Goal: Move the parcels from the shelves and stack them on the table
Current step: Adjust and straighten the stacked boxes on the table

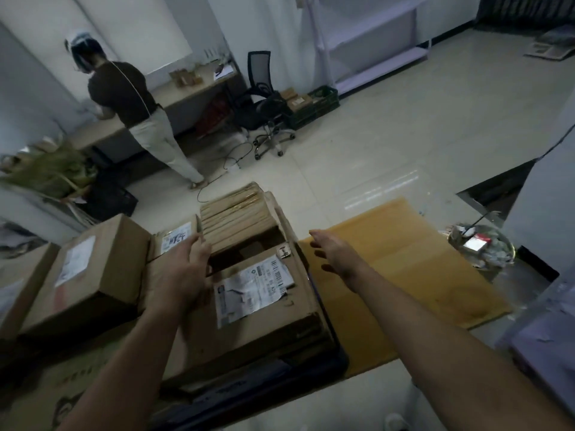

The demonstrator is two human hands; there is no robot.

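left hand (183, 269) flat, fingers straight, apparently steadying small labelled parcel (175, 241) on the stack | right hand (333, 253) open, holding nothing, above yellow-covered counter (410, 275) | tip: square it flush against large labelled parcel (258, 293) before releasing

Both forearms bare, uncovered all the way back to the bottom edge of view. Left grip (183, 269) and right grip (334, 256) bare as well. Arms lean, stretched long by the wide lens. Dim light; nails too blurred to tell.
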